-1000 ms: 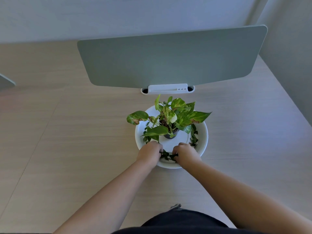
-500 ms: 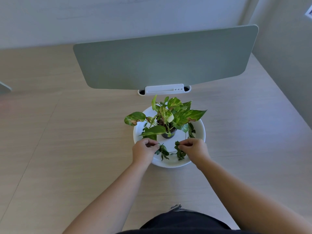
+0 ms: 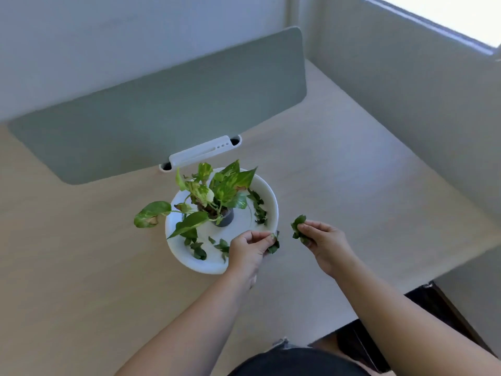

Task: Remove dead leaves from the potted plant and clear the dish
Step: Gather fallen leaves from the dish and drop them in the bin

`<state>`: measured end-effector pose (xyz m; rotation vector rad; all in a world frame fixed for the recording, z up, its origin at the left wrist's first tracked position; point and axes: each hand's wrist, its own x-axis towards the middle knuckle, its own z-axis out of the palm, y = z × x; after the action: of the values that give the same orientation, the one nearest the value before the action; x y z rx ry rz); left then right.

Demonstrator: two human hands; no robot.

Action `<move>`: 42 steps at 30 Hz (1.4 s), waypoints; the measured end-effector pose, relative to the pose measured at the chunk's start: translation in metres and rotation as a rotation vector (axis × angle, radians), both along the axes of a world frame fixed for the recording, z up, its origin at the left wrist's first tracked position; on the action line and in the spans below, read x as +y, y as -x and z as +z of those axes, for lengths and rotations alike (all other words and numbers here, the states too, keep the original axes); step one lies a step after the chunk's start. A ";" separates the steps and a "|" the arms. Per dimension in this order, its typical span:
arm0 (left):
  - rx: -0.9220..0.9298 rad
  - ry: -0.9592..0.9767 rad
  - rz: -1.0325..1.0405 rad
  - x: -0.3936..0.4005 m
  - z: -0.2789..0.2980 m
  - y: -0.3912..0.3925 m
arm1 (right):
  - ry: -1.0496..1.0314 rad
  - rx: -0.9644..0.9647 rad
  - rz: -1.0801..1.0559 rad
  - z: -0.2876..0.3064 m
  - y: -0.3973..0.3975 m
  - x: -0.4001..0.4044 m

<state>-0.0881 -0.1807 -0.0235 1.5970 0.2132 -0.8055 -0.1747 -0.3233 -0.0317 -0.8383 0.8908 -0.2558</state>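
A small potted plant (image 3: pixel 214 194) with green and yellow leaves stands in a dark pot (image 3: pixel 226 217) on a round white dish (image 3: pixel 267 194). Loose dark leaves (image 3: pixel 196 248) lie in the dish at the front, and more of these fallen leaves (image 3: pixel 259 210) lie along its right side. My left hand (image 3: pixel 249 251) is over the dish's front right rim, pinching a few dark leaves (image 3: pixel 274 246). My right hand (image 3: pixel 324 240) is just right of the dish, over the table, holding a clump of dark leaves (image 3: pixel 297 225).
The dish sits on a pale wooden table (image 3: pixel 81 280). A grey-green divider panel (image 3: pixel 162 115) with a white clamp (image 3: pixel 202 153) stands right behind it. The table's right edge (image 3: pixel 444 270) lies near my right arm, with dark floor below. Walls close the right side.
Both hands lifted leaves out of the dish and moved right; my right hand is now off the dish over the table. The view has swung to the right.
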 end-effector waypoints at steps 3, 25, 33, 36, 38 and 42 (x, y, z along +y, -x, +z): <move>-0.013 0.023 -0.010 -0.005 0.002 -0.001 | -0.032 -0.014 0.003 0.001 0.004 -0.003; -0.266 -0.249 -1.018 -0.220 -0.047 0.143 | -0.119 0.435 -0.783 -0.087 0.208 -0.102; -0.283 -0.368 -1.075 -0.257 -0.075 0.163 | -0.250 0.502 -0.787 -0.116 0.224 -0.117; -0.238 -0.348 -1.099 -0.262 -0.078 0.167 | -0.272 0.484 -0.675 -0.121 0.226 -0.120; -0.220 -0.333 -1.100 -0.263 -0.077 0.167 | -0.283 0.453 -0.651 -0.123 0.226 -0.121; -0.190 -0.291 -1.118 -0.256 -0.070 0.162 | -0.290 0.413 -0.645 -0.123 0.225 -0.123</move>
<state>-0.2505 -0.4368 -0.0939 2.0325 -0.8098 -1.4861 -0.3998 -0.4463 -0.1543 -0.3120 1.5394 -0.5094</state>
